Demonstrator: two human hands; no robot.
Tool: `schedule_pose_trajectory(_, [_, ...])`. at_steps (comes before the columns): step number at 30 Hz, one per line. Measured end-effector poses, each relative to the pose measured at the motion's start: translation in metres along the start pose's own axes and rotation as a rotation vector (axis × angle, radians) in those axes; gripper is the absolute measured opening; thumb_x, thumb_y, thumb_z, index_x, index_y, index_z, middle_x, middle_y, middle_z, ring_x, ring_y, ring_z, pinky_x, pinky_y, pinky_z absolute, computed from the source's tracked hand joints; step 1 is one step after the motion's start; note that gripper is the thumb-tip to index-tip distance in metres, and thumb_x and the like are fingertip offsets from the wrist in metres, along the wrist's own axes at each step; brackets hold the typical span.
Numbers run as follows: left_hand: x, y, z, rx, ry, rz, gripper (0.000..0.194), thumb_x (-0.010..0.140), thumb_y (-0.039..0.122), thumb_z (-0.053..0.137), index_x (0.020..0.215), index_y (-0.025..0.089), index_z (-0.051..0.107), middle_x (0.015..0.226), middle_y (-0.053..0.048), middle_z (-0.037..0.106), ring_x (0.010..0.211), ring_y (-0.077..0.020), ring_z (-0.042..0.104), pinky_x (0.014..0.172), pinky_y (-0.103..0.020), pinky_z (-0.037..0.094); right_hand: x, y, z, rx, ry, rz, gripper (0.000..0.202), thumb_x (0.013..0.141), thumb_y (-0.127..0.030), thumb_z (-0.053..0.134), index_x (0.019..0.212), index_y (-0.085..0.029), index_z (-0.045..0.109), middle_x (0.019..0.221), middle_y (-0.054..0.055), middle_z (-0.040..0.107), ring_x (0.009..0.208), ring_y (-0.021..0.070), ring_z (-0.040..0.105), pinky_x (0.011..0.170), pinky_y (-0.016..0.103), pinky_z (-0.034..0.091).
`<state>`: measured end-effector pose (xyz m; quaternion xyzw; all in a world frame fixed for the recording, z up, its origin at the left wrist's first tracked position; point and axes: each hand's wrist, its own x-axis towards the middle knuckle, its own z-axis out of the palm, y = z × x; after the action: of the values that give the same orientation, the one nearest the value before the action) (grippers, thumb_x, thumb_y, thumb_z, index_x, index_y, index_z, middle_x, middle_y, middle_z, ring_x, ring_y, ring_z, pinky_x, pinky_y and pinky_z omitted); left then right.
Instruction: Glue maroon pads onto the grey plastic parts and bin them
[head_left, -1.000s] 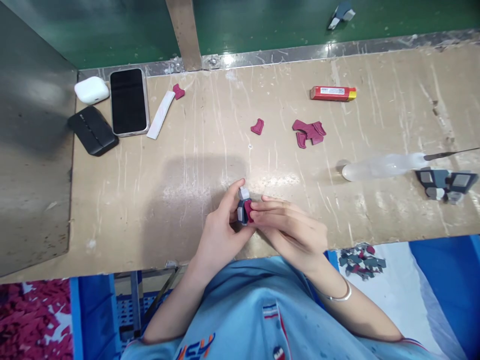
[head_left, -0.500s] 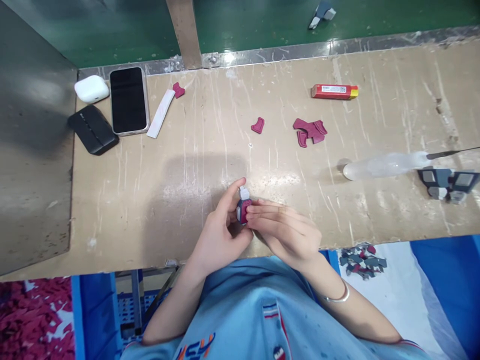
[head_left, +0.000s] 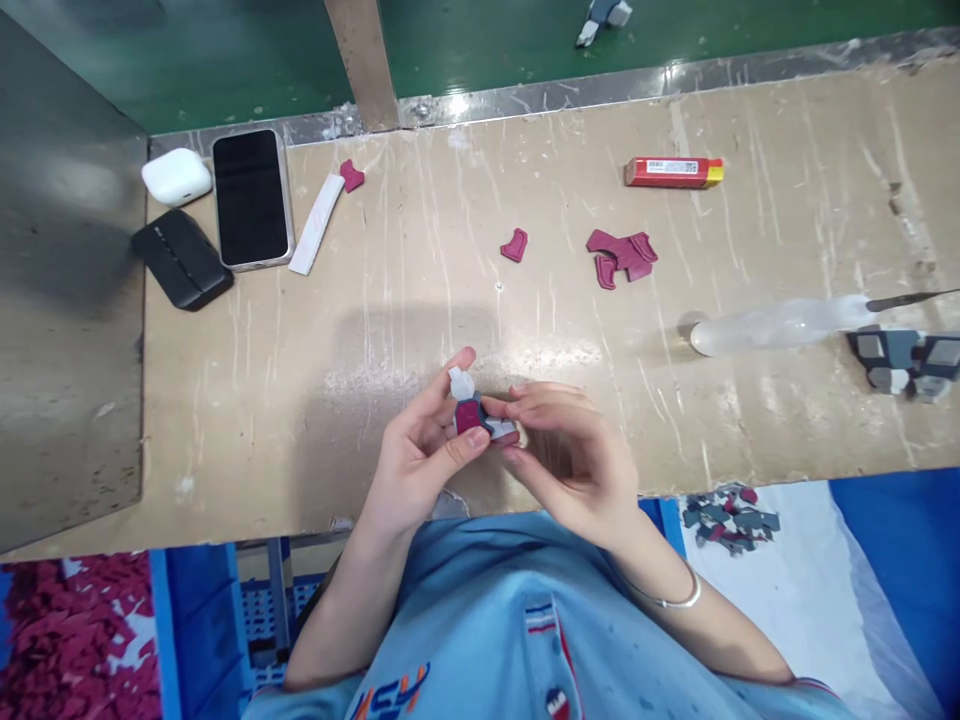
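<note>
A small assembled piece (head_left: 471, 413) in maroon, dark grey and light grey is held over the near part of the table. My left hand (head_left: 424, 445) grips it between thumb and fingers. On the piece's right side, my right hand (head_left: 574, 450) has its fingertips around the light grey and maroon end, thumb below and fingers above. One loose maroon part (head_left: 514, 245) lies beyond the hands, and a small cluster of maroon parts (head_left: 622, 257) is to its right.
On the table (head_left: 420, 250) are a phone (head_left: 253, 200), a white case (head_left: 177, 177), a black device (head_left: 182, 260), a white strip (head_left: 316, 225), a red box (head_left: 673, 173), a translucent bottle (head_left: 780, 325) and grey pieces (head_left: 896, 358). A metal panel (head_left: 67, 300) stands left.
The held piece has turned and moved slightly left, showing its maroon face and a light grey end. My right hand's thumb and fingers have spread apart around that end.
</note>
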<state>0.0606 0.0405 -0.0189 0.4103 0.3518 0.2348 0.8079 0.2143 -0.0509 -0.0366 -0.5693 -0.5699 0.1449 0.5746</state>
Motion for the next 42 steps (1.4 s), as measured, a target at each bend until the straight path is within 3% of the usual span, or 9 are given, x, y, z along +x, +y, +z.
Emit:
schedule_pose_trajectory(3, [0.0,0.0,-0.001,0.052,0.006,0.002,0.072,0.083,0.048,0.093,0.148,0.029,0.069,0.142,-0.009,0.078,0.124,-0.0281,0.078,0.105,-0.035,0.065,0.002,0.001,0.0,-0.046,-0.01,-0.049,0.042,0.097,-0.007,0.068,0.132,-0.031,0.066,0.111,0.004,0.084,0.116,0.0265,0.079,0.097,0.046,0.069])
schedule_pose_trajectory(6, [0.001,-0.001,0.0,0.073,-0.059,-0.008,0.062,0.087,0.052,0.089,0.143,0.029,0.073,0.158,-0.009,0.066,0.14,-0.0309,0.069,0.113,-0.035,0.061,0.003,0.001,0.0,-0.031,0.026,-0.027,0.037,0.096,-0.008,0.071,0.126,-0.03,0.069,0.104,0.003,0.084,0.111,0.0259,0.08,0.092,0.042,0.07])
schedule_pose_trajectory(13, [0.002,-0.002,-0.002,0.103,-0.069,0.014,0.051,0.092,0.047,0.085,0.138,0.026,0.077,0.151,-0.01,0.071,0.145,-0.0322,0.065,0.119,-0.039,0.057,0.0,0.002,0.003,0.025,0.073,-0.012,0.035,0.093,-0.004,0.076,0.116,-0.029,0.068,0.097,0.003,0.083,0.104,0.0242,0.081,0.086,0.04,0.072])
schedule_pose_trajectory(18, [0.003,-0.001,-0.004,0.048,-0.134,-0.044,0.058,0.09,0.049,0.087,0.142,0.027,0.074,0.156,-0.011,0.068,0.147,-0.0351,0.063,0.121,-0.044,0.056,0.002,0.002,0.003,0.033,0.087,-0.014,0.035,0.092,-0.004,0.075,0.115,-0.03,0.066,0.097,0.003,0.083,0.104,0.0249,0.081,0.085,0.041,0.072])
schedule_pose_trajectory(23, [0.006,0.0,0.004,0.053,-0.035,-0.038,0.058,0.086,0.063,0.085,0.131,0.025,0.081,0.145,-0.012,0.075,0.143,-0.0367,0.066,0.119,-0.046,0.057,0.004,0.001,0.002,-0.022,0.031,-0.062,0.033,0.094,-0.005,0.072,0.114,-0.03,0.065,0.098,0.003,0.082,0.1,0.0249,0.081,0.084,0.042,0.072])
schedule_pose_trajectory(27, [0.009,-0.002,0.008,0.1,0.023,-0.04,0.058,0.083,0.064,0.087,0.127,0.025,0.083,0.132,-0.011,0.082,0.129,-0.034,0.075,0.105,-0.04,0.065,0.005,0.001,0.003,-0.008,0.031,-0.081,0.032,0.094,-0.003,0.072,0.112,-0.029,0.065,0.097,0.002,0.082,0.101,0.0233,0.08,0.086,0.041,0.071])
schedule_pose_trajectory(35, [0.008,-0.007,0.008,0.156,0.059,-0.011,0.064,0.087,0.067,0.082,0.134,0.023,0.079,0.139,-0.011,0.079,0.127,-0.0332,0.076,0.099,-0.037,0.066,0.002,0.002,0.006,-0.012,0.062,-0.022,0.028,0.095,-0.006,0.073,0.11,-0.029,0.067,0.097,0.002,0.081,0.1,0.0232,0.079,0.084,0.04,0.07])
schedule_pose_trajectory(42, [0.007,-0.008,0.01,0.23,0.076,0.065,0.057,0.094,0.063,0.077,0.135,0.024,0.079,0.145,-0.01,0.075,0.139,-0.0323,0.069,0.119,-0.042,0.056,-0.001,0.003,0.008,0.039,0.085,0.028,0.03,0.09,-0.003,0.077,0.104,-0.027,0.067,0.096,0.001,0.081,0.099,0.0221,0.079,0.085,0.038,0.069])
